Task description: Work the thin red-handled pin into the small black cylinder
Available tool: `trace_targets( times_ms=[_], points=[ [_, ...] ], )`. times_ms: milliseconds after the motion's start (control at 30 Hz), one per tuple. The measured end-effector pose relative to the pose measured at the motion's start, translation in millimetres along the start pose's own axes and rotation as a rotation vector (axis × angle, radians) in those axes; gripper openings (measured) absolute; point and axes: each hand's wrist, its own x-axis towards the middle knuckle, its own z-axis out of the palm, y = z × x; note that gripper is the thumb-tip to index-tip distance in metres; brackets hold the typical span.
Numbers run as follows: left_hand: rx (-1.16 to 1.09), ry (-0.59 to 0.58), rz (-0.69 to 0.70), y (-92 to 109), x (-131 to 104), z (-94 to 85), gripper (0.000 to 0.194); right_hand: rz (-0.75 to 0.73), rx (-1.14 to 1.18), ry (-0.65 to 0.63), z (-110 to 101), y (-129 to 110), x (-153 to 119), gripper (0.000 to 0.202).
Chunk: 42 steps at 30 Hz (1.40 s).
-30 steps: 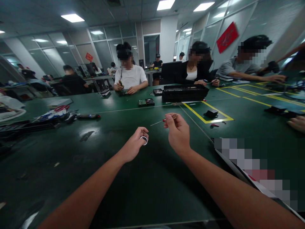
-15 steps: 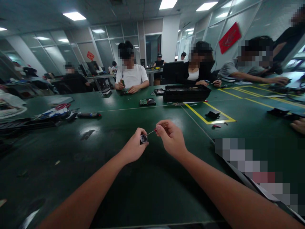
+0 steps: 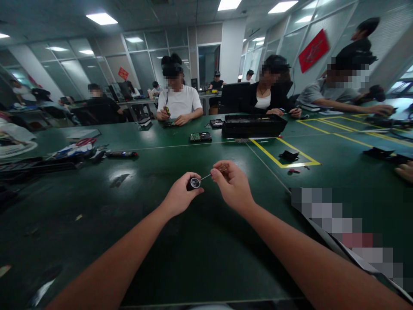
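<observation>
My left hand (image 3: 178, 196) is closed around a small black cylinder with a silver rim (image 3: 195, 183). Its round open end faces me, and dark parts show inside. In my right hand (image 3: 236, 185), the fingers pinch a thin screwdriver (image 3: 205, 177) by its brownish, see-through handle. The metal shaft points left and meets the cylinder's rim; whether the tip is inside cannot be made out. Both hands are above the green table (image 3: 206, 258).
A long black casing (image 3: 254, 127) and a green circuit-board drive (image 3: 200, 137) lie ahead. To the left are a black pen-like tool (image 3: 121, 155) and piled cables (image 3: 80, 148). A black bracket (image 3: 288, 155) sits inside yellow tape. Co-workers sit across the table.
The cylinder has tilted slightly in my left hand, showing more of its open end. My right hand has turned a little on the screwdriver handle. The view has shifted slightly.
</observation>
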Motion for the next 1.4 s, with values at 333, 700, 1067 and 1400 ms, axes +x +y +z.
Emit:
trace_targets(
  times_ms=[333,700,1067,1400],
  points=[
    [0.139,-0.075,0.077,-16.8,0.7,1.1,0.026,-0.044,-0.115,-0.064,-1.8,-2.9,-0.3,0.026],
    [0.266,-0.034,0.112,-20.8,4.2,1.3,0.01,-0.021,-0.206,-0.086,0.7,-3.3,-0.1,0.028],
    [0.286,-0.024,0.075,-21.0,4.4,2.2,0.015,0.038,-0.178,-0.123,0.1,-2.2,1.8,0.025],
    [0.334,-0.046,0.112,-21.2,3.4,2.5,0.014,0.13,0.094,-0.054,6.2,6.5,4.1,0.017]
  ],
)
